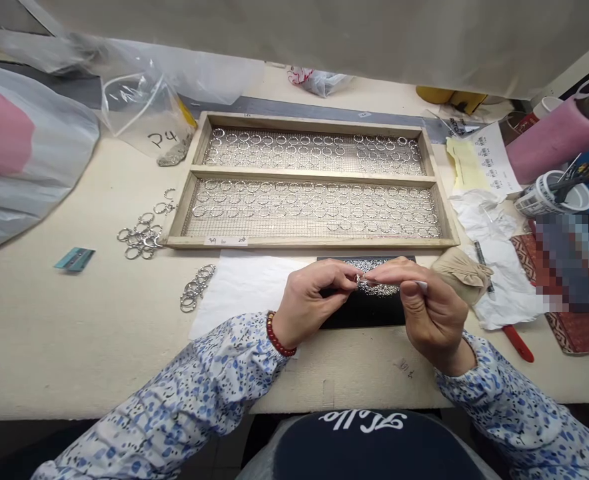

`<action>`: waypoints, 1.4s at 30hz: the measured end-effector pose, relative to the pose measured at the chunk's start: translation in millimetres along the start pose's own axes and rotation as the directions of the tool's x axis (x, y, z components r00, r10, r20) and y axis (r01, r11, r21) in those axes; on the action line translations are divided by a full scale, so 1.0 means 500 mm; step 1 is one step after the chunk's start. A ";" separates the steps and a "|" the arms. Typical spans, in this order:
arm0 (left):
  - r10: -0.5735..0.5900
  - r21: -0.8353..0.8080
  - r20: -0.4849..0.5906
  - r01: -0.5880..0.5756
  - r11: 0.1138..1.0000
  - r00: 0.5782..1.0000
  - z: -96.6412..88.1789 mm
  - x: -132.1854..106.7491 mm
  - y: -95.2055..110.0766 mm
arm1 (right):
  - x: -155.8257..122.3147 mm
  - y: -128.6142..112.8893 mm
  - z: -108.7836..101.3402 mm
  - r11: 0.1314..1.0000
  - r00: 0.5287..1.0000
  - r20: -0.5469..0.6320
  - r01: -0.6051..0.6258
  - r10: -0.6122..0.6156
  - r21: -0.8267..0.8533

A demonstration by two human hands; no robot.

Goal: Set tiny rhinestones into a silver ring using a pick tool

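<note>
My left hand [308, 298] and my right hand [427, 303] meet over a black mat [344, 313] near the table's front edge. Their fingertips pinch one small silver ring [359, 280] between them. A pile of tiny silver pieces [382, 288] lies on the mat under my fingers. Behind the mat stands a wooden tray [194, 190] with a wire mesh floor in two compartments, both filled with rows of several silver rings. A red bead bracelet sits on my left wrist.
Loose silver rings [142, 235] and a stacked bunch [194, 288] lie left of the tray. A white sheet [239, 287], a clear bag marked P4 [144, 110], a grey bag [29, 153], crumpled tissue [494, 267], a red-handled tool [519, 343] and a pink roll [549, 140] surround the workspace.
</note>
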State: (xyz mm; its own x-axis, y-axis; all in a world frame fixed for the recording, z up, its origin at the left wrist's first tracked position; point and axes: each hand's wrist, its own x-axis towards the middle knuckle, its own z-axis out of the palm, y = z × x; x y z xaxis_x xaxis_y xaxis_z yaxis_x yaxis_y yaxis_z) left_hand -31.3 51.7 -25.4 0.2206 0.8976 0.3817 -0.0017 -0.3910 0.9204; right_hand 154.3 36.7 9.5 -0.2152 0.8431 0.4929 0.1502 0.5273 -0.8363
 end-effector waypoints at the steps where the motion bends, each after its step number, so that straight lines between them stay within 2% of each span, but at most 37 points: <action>1: 0.001 0.003 0.000 -0.001 1.000 1.000 0.000 0.000 0.000 | 0.000 0.000 0.000 1.000 1.000 -0.003 0.001 -0.001 -0.001; 27: 0.098 0.108 0.034 -0.101 0.989 0.995 -0.004 0.003 0.004 | 0.001 -0.002 0.000 1.000 1.000 -0.027 -0.003 0.003 -0.019; 42: 0.102 0.133 0.037 -0.106 0.985 0.994 -0.003 0.003 0.005 | 0.000 -0.002 -0.002 1.000 1.000 -0.012 -0.006 0.005 -0.018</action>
State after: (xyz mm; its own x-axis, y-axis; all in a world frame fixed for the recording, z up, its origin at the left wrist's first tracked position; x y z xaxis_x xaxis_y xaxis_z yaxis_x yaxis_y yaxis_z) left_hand -32.4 52.2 -22.4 0.2551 0.8449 0.4702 0.1044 -0.5075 0.8553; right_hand 154.9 36.0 10.6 -0.2030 0.8471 0.4912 0.1689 0.5244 -0.8345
